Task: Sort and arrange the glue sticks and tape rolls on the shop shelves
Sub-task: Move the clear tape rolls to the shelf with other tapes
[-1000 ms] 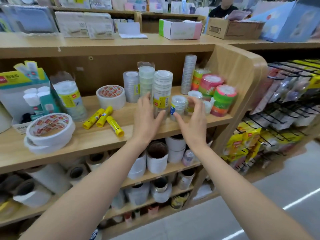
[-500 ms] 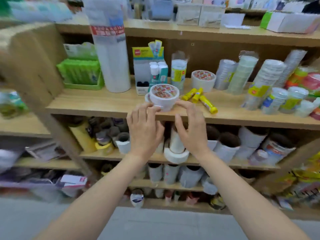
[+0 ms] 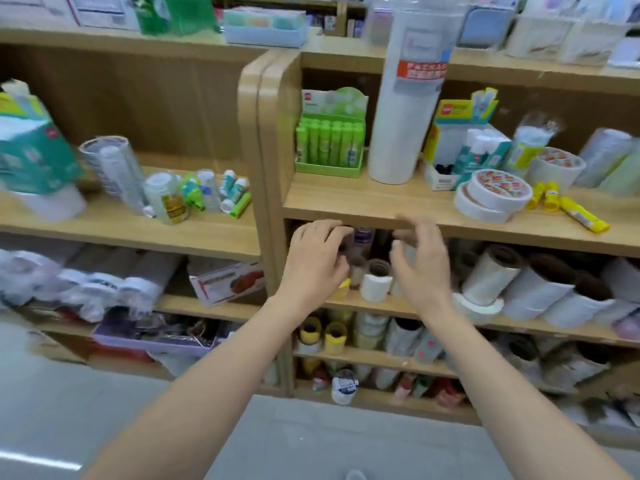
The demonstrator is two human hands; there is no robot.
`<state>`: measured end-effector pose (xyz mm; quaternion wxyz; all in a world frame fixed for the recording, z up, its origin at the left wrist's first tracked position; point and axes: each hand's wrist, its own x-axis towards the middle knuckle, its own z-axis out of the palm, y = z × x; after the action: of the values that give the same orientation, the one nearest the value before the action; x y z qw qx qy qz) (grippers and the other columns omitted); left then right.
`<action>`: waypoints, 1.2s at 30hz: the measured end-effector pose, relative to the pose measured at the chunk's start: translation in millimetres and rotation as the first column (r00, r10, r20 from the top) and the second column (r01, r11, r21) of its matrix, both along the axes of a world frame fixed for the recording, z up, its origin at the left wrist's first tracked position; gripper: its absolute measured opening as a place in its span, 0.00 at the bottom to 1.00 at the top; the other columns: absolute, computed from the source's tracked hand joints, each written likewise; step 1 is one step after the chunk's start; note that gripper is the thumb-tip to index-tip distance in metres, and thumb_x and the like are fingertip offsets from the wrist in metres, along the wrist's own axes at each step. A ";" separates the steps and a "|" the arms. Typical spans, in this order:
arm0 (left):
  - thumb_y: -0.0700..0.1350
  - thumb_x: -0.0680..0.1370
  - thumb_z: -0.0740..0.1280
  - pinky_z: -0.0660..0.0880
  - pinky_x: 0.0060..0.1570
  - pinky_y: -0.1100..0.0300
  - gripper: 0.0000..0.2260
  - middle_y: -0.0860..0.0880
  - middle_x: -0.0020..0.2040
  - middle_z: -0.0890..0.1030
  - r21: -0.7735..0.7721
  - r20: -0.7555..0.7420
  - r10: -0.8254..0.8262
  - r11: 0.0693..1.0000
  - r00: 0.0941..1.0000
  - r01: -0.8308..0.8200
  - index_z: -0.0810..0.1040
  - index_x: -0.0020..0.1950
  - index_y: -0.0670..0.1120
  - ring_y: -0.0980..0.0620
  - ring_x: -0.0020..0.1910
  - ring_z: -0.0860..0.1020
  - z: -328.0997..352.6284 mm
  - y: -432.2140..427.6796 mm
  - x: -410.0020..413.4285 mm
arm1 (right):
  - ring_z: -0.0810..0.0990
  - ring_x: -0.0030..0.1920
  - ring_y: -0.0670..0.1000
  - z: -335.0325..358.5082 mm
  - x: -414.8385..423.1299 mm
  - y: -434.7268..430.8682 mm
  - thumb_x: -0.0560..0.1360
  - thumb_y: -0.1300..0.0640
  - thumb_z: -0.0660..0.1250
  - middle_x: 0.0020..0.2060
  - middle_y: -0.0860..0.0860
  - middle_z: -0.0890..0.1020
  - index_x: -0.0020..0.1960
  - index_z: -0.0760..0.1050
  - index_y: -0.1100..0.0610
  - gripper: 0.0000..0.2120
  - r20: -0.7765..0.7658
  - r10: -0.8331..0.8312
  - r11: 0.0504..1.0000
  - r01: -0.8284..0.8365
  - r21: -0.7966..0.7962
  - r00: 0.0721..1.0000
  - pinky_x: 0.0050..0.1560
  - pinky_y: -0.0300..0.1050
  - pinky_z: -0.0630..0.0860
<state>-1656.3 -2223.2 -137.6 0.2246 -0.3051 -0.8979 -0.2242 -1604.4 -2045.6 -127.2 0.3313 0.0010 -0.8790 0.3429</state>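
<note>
Shelving (image 3: 363, 206) of pale wood carries the stock, and positions below are given from the tall white roll (image 3: 405, 126) standing upright on the upper board.

Just left of that roll sits a green display box (image 3: 329, 168) with green glue sticks (image 3: 327, 140) upright in rows. This is judged the orderly model for the rest.

Right of the roll, past a yellow and blue carton (image 3: 460, 133), two wide white tape rolls (image 3: 491, 197) lie flat, one stacked askew on the other near the board's front edge.

Below the roll, in front of the next shelf down, both hands are raised side by side. The left hand (image 3: 315, 261) has curled fingers against small rolls behind it. Blur prevents saying whether it grips one. The right hand (image 3: 420, 268) shows loosely bent, parted fingers with nothing seen in them. Their placement suggests a reach toward that stock.

Further right of the tall roll, beyond the stacked tape, yellow glue sticks (image 3: 581, 216) lie loose on their sides, pointing different ways. These are judged unsorted.

Between the hands stands a small white roll (image 3: 375, 287) with its core showing.
</note>
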 end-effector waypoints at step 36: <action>0.45 0.73 0.75 0.70 0.65 0.45 0.18 0.33 0.71 0.67 0.187 0.147 0.121 0.971 0.982 -0.147 0.73 0.57 0.42 0.35 0.68 0.68 -53.4 -297.2 -240.6 | 0.75 0.54 0.57 -81.4 -253.4 -289.2 0.73 0.66 0.70 0.52 0.54 0.72 0.50 0.78 0.58 0.08 0.370 -0.270 0.950 0.309 -0.047 0.889 0.57 0.50 0.73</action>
<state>-1896.9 -2520.4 -191.0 0.2074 -0.2041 -0.9028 -0.3165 -1857.8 -2334.8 -208.6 0.2121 -0.2102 -0.8957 0.3296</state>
